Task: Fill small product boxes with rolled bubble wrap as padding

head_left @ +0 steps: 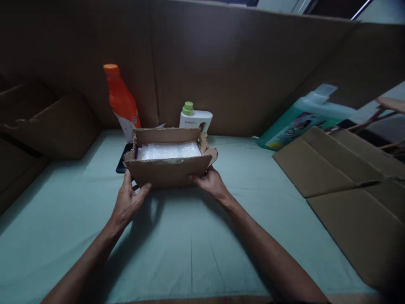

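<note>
1. The small cardboard box (169, 169), at the centre of the frame on the green-covered counter (196, 249), is gripped at both near corners: the left hand (128, 202) has its fingers (127, 179) around the left corner with the thumb pressed on the front wall, and the right hand (210, 182) is closed on the lower right corner.
2. The box is seen open, its edges ragged, with bubble wrap (169, 150) filling it.
3. Both forearms are stretched forward from the lower edge of the frame.
4. Behind the box, an orange bottle (122, 101) and a white bottle (195, 116) are stood upright; a teal jug (300, 122) is leaned at upper right, beside flattened cardboard (341, 185).
</note>
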Available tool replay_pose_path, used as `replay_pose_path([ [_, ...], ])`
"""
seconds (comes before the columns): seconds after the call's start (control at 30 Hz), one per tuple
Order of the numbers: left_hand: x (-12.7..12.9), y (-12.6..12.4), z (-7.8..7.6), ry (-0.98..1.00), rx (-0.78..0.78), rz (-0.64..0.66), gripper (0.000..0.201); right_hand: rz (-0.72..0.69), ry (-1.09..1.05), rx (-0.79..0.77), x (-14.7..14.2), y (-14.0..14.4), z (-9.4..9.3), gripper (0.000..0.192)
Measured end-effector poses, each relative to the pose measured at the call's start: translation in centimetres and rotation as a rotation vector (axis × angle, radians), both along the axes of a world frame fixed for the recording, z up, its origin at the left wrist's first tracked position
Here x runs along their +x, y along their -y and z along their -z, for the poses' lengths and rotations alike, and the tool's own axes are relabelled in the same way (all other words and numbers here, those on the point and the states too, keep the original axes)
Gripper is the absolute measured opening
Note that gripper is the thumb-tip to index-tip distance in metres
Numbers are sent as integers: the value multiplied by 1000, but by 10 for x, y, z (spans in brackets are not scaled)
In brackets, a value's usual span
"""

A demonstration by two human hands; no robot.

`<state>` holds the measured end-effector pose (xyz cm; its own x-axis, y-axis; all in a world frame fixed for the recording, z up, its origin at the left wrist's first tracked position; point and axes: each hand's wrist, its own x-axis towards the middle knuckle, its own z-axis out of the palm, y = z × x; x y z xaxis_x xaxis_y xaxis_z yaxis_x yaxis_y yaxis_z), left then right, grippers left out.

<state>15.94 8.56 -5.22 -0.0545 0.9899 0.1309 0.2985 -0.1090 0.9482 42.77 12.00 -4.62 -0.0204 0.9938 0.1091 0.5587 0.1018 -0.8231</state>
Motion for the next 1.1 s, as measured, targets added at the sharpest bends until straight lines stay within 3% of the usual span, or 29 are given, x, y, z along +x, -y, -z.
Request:
replay_pose_path([
  [0.1, 6, 32, -1, -10, -30, -8, 60, 33, 40, 29, 10, 38, -5, 64],
  [0.2, -6, 75, -4, -66, -102, -16, 58, 48, 47, 92, 14, 80, -9, 70],
  [0.27, -18, 91, -12, -103, -95, -64, 63, 35, 63, 126, 6, 93, -16, 69],
  [0.33, -26, 87, -25, -118, -12, -121, 67, 17, 64, 141, -5, 90, -26, 68],
  [0.43, -14, 56, -39, -61, 141, -95, 66, 75, 47, 145, -7, 74, -41, 68],
  [0.57, 40, 19, -30, 25, 136, 136, 63, 332, 110, 118, 38, 83, -35, 70],
  [0.7, 101, 7, -8, 17, 143, 338, 71, 618, 247, 45, 90, 136, -13, 54],
  [0.83, 153, -5, 3, -24, 132, 512, 73, 772, 269, -18, 118, 175, -4, 51],
  [0.97, 209, -38, -2, -148, 111, 604, 63, 841, 261, 115, 154, 174, 5, 59],
  [1.1, 279, -76, -7, -159, 60, 543, 58, 860, 108, 305, 190, 157, 29, 76],
])
